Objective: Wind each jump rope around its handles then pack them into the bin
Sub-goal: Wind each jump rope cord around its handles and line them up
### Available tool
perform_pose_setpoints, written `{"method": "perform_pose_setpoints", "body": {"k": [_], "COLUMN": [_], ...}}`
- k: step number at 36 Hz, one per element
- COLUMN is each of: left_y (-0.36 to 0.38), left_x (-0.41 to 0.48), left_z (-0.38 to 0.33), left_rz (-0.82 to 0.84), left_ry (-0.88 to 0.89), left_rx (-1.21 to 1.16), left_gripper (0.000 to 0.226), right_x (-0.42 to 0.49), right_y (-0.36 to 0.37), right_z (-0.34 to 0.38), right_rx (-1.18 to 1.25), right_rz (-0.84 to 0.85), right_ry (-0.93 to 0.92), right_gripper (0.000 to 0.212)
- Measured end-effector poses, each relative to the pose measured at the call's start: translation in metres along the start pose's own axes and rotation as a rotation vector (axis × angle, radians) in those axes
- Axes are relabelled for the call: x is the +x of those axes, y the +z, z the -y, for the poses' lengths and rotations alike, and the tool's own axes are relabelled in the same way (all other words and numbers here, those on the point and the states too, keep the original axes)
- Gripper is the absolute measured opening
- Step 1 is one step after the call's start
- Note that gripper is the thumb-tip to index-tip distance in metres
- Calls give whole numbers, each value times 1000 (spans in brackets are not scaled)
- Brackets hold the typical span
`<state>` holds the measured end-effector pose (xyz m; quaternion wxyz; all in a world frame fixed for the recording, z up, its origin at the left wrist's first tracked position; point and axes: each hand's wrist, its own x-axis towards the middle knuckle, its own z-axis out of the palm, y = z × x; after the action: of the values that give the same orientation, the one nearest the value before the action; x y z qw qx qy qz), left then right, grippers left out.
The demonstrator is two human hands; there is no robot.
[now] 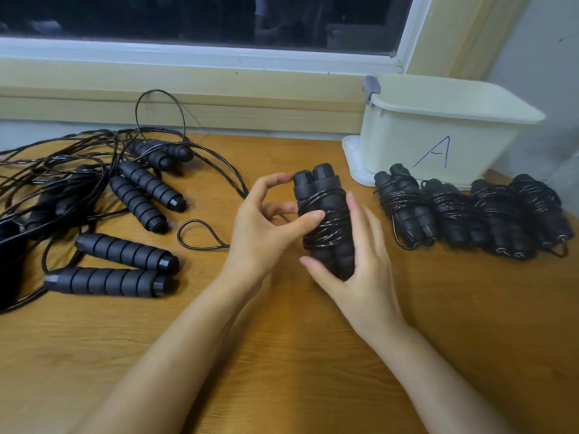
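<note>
My left hand (266, 220) grips the wound jump rope (326, 220) upright above the wooden table (282, 355), thumb pressed on its coils. My right hand (360, 255) clasps its lower end between thumb and fingers. The cream bin (438, 126), marked A, stands behind to the right; I cannot see inside it. Four wound bundles (470, 211) lie just before it, and unwound ropes (125, 189) are tangled on my left.

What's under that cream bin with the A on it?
A flat white piece, perhaps its lid, sticks out under the bin at the left and front. The bin covers the rest, and the wound jump ropes hide its front edge.
</note>
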<state>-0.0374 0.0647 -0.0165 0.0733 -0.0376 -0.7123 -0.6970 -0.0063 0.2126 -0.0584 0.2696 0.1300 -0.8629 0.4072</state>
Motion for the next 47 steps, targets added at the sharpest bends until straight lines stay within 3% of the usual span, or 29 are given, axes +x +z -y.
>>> {"method": "perform_pose_setpoints", "body": {"k": [4,8,15,21,25,36,47], "left_y": [1,3,2,1,0,-1,-3], "left_x": [-1,-2,-1,-1,0,-2,0], "left_z": [0,4,4,4,4,1,0], "left_rz": [-26,3,73,83,97,205,244], "left_ry": [14,17,54,68,83,170,221], "left_rx": [33,48,53,53,27,26,62], "left_gripper": [59,68,69,67,65,61,60], "right_x": [2,2,0,2,3,2,4], "right_y": [1,2,3,3,0,-1,-2], "right_z": [4,5,1,6,5,0,-5], "right_rx": [-312,-407,-356,-387,-413,-307,-135], "right_rz": [-52,-42,-39,-17,-43,-49,-69], "right_ry": [-1,-41,-47,5,-3,-24,-66], "right_gripper": [106,108,86,99,90,93,75]}}
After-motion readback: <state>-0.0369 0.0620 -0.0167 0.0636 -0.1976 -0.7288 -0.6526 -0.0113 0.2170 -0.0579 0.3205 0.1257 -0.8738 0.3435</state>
